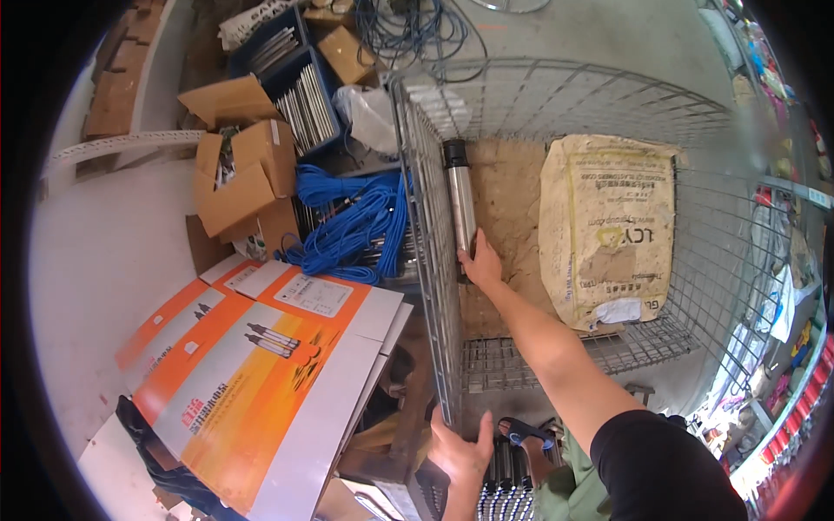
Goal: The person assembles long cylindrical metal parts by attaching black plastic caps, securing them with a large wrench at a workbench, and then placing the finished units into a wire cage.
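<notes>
A silver cylindrical pump (464, 204) with a black end lies along the left wall inside a wire mesh cage (556, 74). Bent around its nearer end are the fingers of my right hand (483, 263), reaching in over the near side; part of the grip is hidden. My left hand (462, 456) is by the near left corner of the cage, thumb and fingers apart, with its fingertips close to the wire edge; whether they touch it I cannot tell. Brown cardboard (504, 187) lines the cage floor, and a flattened yellowish sack (608, 234) lies on the right part.
Orange and white flat cartons (261, 382) are stacked left of the cage. Beyond them lie blue cable coils (352, 221), an open cardboard box (248, 178) and a blue crate (334, 117) of metal rods. Dark cables (408, 35) lie on the floor behind. Crowded shelves (786, 408) line the right.
</notes>
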Available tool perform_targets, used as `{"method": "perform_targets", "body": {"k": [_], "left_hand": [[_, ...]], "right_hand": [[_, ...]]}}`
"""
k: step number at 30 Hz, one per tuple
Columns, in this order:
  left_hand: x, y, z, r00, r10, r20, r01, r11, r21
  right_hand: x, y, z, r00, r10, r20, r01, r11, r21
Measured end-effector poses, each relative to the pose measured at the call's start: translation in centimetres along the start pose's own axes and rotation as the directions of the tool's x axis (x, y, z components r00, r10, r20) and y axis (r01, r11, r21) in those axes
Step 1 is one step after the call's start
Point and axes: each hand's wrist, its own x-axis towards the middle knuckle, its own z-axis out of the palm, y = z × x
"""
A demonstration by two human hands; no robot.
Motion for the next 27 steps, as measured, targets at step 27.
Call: {"method": "perform_targets", "body": {"k": [27], "left_hand": [[-25.1, -2.7, 0.5, 0.880, 0.187, -0.436, -0.373, 0.841, -0.391]], "right_hand": [[-24.0, 12.3, -23.5, 0.743, 0.046, 0.667, 0.163, 0.955, -0.247]]}}
